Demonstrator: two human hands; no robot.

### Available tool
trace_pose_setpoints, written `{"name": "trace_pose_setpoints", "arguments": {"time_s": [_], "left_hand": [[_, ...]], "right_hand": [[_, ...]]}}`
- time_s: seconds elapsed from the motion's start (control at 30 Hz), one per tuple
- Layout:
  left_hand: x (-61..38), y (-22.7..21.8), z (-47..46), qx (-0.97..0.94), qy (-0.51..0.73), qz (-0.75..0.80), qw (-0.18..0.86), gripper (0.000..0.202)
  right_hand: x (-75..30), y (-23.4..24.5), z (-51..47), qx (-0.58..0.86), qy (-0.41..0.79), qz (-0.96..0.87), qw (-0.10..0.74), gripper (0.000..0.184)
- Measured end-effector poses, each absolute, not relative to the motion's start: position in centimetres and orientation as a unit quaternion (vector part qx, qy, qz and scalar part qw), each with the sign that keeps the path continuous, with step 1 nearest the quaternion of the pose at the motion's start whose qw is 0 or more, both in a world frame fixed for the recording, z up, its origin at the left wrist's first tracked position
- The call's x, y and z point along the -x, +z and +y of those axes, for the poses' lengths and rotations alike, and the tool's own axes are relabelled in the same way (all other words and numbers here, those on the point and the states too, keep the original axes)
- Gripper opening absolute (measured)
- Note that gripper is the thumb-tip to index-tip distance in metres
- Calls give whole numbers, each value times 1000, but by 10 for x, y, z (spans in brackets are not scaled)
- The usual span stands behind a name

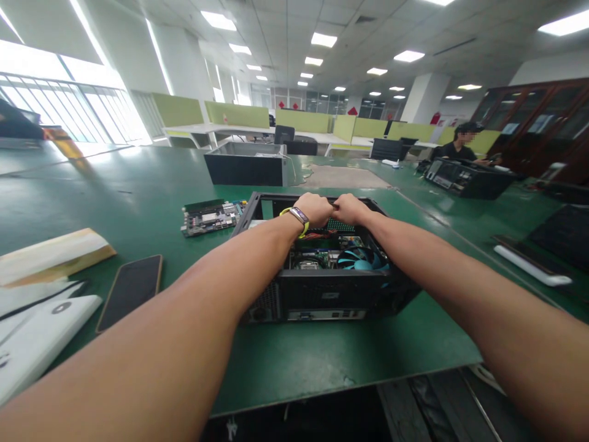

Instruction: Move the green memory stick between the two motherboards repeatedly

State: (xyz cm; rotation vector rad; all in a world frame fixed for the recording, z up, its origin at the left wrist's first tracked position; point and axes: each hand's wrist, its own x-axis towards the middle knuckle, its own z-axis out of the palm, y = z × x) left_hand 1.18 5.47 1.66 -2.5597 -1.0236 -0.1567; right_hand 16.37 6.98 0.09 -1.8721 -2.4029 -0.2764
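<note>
An open black computer case (322, 294) lies on the green mat in front of me, its inside showing a blue fan (361, 258) and red wires. Both my arms reach over it to its far rim. My left hand (315, 209), with a yellow band on the wrist, is curled into a fist there. My right hand (350, 209) is curled too and touches the left one. Whatever the fingers pinch between them is hidden.
A loose circuit board (211, 216) lies left of the case. A dark phone (131, 290), white devices (37, 334) and a tan envelope (55, 253) sit at the near left. Another black case (246, 164) stands behind. A person (462, 147) works at a third case (464, 178) far right.
</note>
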Motion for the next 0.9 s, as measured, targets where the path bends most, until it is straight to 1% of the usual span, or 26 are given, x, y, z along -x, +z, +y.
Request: {"name": "trace_pose_setpoints", "arguments": {"time_s": [0.47, 0.9], "left_hand": [[-11, 18, 56, 912, -68, -371, 164, 28], [-11, 19, 56, 909, -57, -375, 175, 29]], "right_hand": [[-162, -3, 73, 584, -66, -804, 88, 32], [-161, -9, 74, 597, -40, -793, 117, 32]]}}
